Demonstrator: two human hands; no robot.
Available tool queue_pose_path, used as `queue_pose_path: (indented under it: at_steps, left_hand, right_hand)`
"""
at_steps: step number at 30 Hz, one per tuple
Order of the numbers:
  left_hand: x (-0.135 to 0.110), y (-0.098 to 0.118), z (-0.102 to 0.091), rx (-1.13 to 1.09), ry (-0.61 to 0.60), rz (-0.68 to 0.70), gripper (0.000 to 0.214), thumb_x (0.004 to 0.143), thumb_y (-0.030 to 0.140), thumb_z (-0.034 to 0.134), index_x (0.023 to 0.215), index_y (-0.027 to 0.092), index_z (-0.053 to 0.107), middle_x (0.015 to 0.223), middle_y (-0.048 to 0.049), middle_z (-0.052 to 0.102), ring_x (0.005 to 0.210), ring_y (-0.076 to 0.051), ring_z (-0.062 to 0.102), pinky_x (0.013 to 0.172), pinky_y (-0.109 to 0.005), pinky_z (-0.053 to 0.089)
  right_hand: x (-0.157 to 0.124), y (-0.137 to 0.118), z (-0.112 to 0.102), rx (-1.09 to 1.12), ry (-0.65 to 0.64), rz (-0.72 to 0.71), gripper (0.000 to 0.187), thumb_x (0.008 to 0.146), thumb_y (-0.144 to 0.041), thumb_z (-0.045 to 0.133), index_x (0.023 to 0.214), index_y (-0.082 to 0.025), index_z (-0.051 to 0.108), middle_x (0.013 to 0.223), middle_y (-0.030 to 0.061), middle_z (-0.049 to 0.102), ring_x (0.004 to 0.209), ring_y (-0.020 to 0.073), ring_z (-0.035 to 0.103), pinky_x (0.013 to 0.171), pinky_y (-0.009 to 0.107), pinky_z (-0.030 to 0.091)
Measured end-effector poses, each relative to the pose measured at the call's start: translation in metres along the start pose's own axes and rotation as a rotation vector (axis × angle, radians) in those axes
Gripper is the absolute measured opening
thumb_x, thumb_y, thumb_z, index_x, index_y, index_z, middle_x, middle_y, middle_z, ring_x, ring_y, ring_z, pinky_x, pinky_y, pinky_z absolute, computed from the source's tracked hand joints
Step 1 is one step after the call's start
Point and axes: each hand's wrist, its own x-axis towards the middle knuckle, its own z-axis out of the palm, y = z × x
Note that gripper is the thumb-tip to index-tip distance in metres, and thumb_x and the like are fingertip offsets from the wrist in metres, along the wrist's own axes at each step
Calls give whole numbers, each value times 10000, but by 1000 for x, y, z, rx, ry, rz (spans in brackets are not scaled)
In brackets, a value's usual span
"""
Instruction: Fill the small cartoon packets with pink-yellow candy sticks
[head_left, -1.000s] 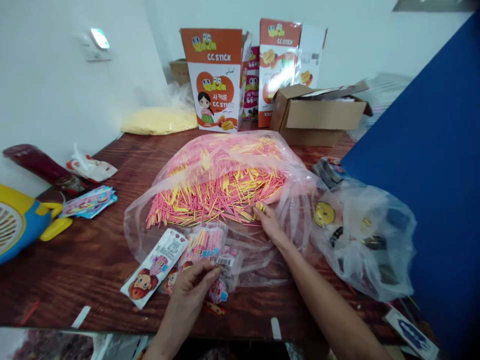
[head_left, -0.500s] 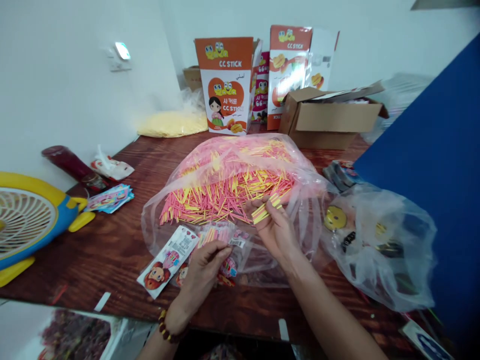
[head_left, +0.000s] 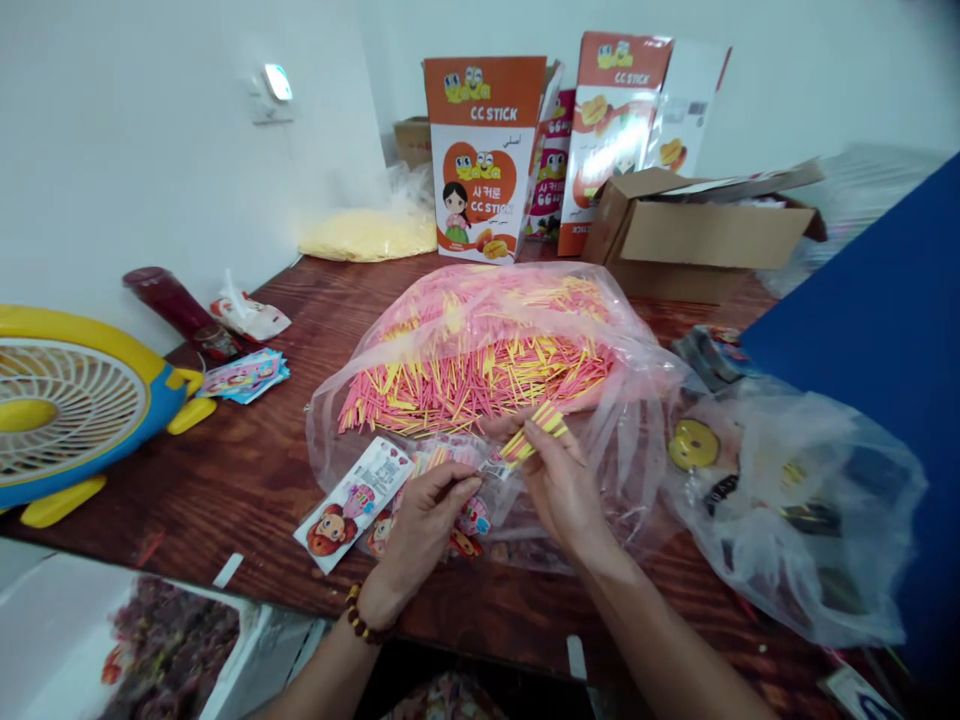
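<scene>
My right hand (head_left: 566, 490) is closed around a small bundle of pink and yellow sticks (head_left: 534, 435), held at a slant above the table. To its left, my left hand (head_left: 431, 515) pinches the edge of a clear printed packet (head_left: 472, 512), and its fingers hide part of that packet. Similar sticks show through the plastic there. Beside the left hand lies a flat white packet (head_left: 352, 503) with a cartoon girl on it. Just beyond both hands, a large clear bag (head_left: 637, 400) lies open, with a heap of loose pink and yellow sticks (head_left: 465, 385) inside.
A yellow-and-blue fan (head_left: 82, 410) stands at left, near a dark red bottle (head_left: 176, 310) and some printed sachets (head_left: 247, 375). Printed boxes (head_left: 484, 160) and an open brown carton (head_left: 686, 235) line the back. A crumpled plastic bag (head_left: 795, 500) sits at right.
The view has turned a little to the left. My right hand has brought the stick bundle slightly lower, closer to the packet at my left hand. Both hands keep their grip.
</scene>
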Motion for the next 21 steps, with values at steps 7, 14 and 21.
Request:
queue_pose_path:
  at_steps: [7, 14, 21]
  left_hand:
    - [7, 5, 4, -150, 8, -39, 192, 825, 348, 693, 819, 158, 710, 743, 9, 636, 671, -108, 539, 637, -204, 434]
    - [17, 3, 7, -251, 18, -40, 228, 794, 375, 726, 806, 150, 699, 755, 1, 637, 687, -114, 540, 666, -220, 460]
    - [21, 7, 4, -276, 34, 3, 200, 812, 344, 720, 916, 173, 729, 901, -28, 717, 822, -155, 635, 776, -256, 502]
  right_hand:
    - [0, -14, -5, -252, -200, 34, 291, 883, -355, 634, 1163, -276, 647, 1230, 42, 696, 1176, 212, 623, 1037, 391, 469]
    - [10, -35, -15, -689, -455, -151, 376, 922, -333, 598, 1297, -318, 617, 1371, 44, 612, 1306, 233, 522, 1150, 469, 344]
    - [15, -41, -34, -695, -373, -67, 201, 852, -328, 685, 1038, -252, 692, 966, 21, 715, 867, 177, 656, 725, 272, 532]
